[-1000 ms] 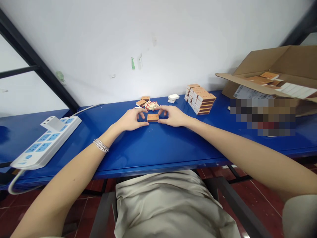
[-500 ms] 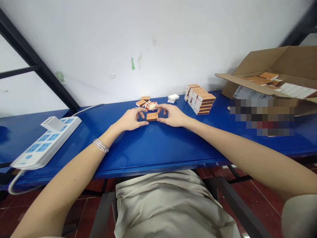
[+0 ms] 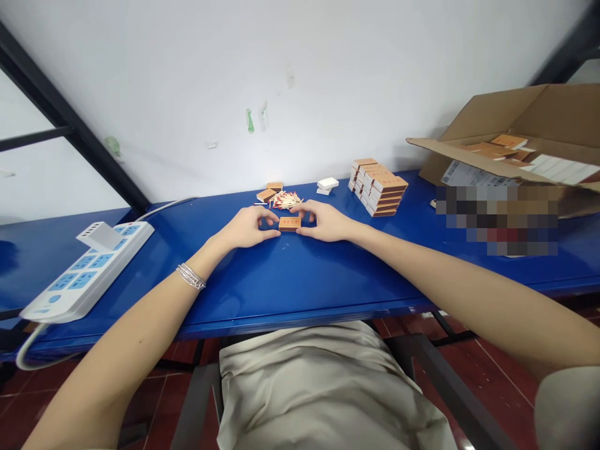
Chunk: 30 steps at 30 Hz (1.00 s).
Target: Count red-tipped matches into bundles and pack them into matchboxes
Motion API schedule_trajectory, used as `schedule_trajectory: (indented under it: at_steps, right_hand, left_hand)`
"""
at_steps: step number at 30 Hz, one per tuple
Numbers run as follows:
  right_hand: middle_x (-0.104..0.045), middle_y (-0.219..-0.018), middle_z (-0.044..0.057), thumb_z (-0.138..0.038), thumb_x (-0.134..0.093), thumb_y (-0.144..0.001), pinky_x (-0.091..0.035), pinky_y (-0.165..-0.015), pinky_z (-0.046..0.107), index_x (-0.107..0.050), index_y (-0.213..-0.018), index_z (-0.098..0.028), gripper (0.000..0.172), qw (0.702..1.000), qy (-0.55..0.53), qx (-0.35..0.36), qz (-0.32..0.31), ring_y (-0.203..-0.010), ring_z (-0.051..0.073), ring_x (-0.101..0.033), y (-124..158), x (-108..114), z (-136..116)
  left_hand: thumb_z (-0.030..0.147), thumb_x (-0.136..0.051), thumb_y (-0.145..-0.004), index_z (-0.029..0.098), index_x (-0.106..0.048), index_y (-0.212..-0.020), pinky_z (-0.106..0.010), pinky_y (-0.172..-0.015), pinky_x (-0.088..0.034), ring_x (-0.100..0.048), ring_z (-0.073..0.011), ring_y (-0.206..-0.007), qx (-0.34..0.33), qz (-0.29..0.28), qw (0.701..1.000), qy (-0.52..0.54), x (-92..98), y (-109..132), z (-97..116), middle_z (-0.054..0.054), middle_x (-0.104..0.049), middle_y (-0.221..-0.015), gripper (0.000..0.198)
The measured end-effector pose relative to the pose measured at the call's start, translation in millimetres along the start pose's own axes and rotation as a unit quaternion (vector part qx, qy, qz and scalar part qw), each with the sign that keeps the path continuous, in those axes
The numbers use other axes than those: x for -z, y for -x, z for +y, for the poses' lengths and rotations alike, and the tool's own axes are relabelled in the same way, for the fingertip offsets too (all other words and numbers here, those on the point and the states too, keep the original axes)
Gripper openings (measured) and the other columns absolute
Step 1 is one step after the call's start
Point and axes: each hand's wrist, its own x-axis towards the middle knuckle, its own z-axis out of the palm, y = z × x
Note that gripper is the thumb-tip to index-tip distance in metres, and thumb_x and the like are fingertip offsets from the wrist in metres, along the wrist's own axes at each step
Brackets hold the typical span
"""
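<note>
A small orange-brown matchbox (image 3: pixel 289 224) with red lettering rests on the blue table, its printed face up. My left hand (image 3: pixel 248 226) is curled at the box's left end, thumb and fingertips against it. At the opposite end my right hand (image 3: pixel 324 221) grips the box, its thumb on the near corner and its fingers behind. Just beyond the box lies a loose pile of red-tipped matches (image 3: pixel 285 200). Two more matchboxes (image 3: pixel 266 195) sit behind the pile on the left. White matchbox trays (image 3: pixel 327 184) are stacked near the wall.
A block of stacked matchboxes (image 3: pixel 379 187) stands right of centre. Farther right is an open cardboard box (image 3: pixel 469 131) with more matchboxes inside. A white power strip (image 3: pixel 89 269) with a plugged-in adapter lies at the left. The table's front edge (image 3: pixel 300 322) runs before my lap.
The matchbox now sits flatter and slightly nearer to me, where before it was tilted up. My right fingers have closed in a little around its end. My left hand has hardly moved.
</note>
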Motion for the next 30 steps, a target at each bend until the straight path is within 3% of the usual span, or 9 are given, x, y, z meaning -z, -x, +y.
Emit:
schedule_trajectory:
  at_steps: [6, 12, 19, 24, 30]
  right_hand:
    - [-0.066, -0.109, 0.011, -0.027, -0.07, -0.075, -0.051, -0.08, 0.037, -0.061, -0.127, -0.014, 0.054, 0.996, 0.01, -0.012, 0.085, -0.082, 0.02, -0.061, -0.7, 5.2, -5.2]
    - [-0.068, -0.092, 0.005, -0.022, -0.072, -0.073, -0.05, -0.083, 0.036, -0.057, -0.13, -0.015, 0.06, 0.999, 0.023, -0.026, -0.008, -0.083, 0.021, -0.063, 0.5, 2.2, -4.0]
    - [-0.068, -0.098, 0.007, -0.022, -0.071, -0.073, -0.049, -0.088, 0.039, -0.058, -0.128, -0.015, 0.057, 1.0, 0.021, -0.015, -0.003, -0.09, 0.022, -0.063, 1.0, 3.1, -5.7]
    - [-0.066, -0.111, 0.012, -0.026, -0.069, -0.075, -0.05, -0.085, 0.04, -0.058, -0.128, -0.015, 0.055, 0.997, 0.018, -0.001, 0.072, -0.092, 0.024, -0.062, 0.6, 4.5, -9.4]
    - [-0.068, -0.096, 0.008, -0.022, -0.07, -0.073, -0.049, -0.083, 0.038, -0.056, -0.13, -0.013, 0.059, 0.998, 0.031, -0.045, -0.001, -0.086, 0.024, -0.063, 1.6, -0.1, -8.9]
  left_hand:
    - [0.042, -0.074, -0.074, 0.016, -0.073, -0.101, -0.032, -0.076, -0.049, -0.064, -0.0197, -0.083, -0.001, 0.001, 1.0, -0.002, 1.3, 0.1, 1.5, -0.006, -0.073, -0.093, 0.037]
    - [0.044, -0.073, -0.074, 0.017, -0.073, -0.102, -0.032, -0.077, -0.05, -0.064, -0.0198, -0.083, 0.003, -0.003, 1.0, -0.004, 1.4, 0.2, 2.1, -0.007, -0.073, -0.094, 0.039]
    - [0.042, -0.073, -0.074, 0.016, -0.073, -0.103, -0.032, -0.077, -0.05, -0.064, -0.0194, -0.083, 0.008, -0.007, 1.0, -0.004, 1.9, 0.5, 3.5, -0.007, -0.073, -0.094, 0.039]
    - [0.043, -0.073, -0.074, 0.017, -0.073, -0.101, -0.031, -0.077, -0.05, -0.064, -0.0191, -0.081, 0.009, -0.001, 1.0, -0.005, 0.7, 0.3, 1.8, -0.006, -0.073, -0.093, 0.038]
    - [0.044, -0.073, -0.075, 0.017, -0.073, -0.102, -0.032, -0.075, -0.049, -0.064, -0.0195, -0.081, 0.014, -0.008, 1.0, -0.002, 1.0, 0.8, 2.8, -0.007, -0.073, -0.094, 0.039]
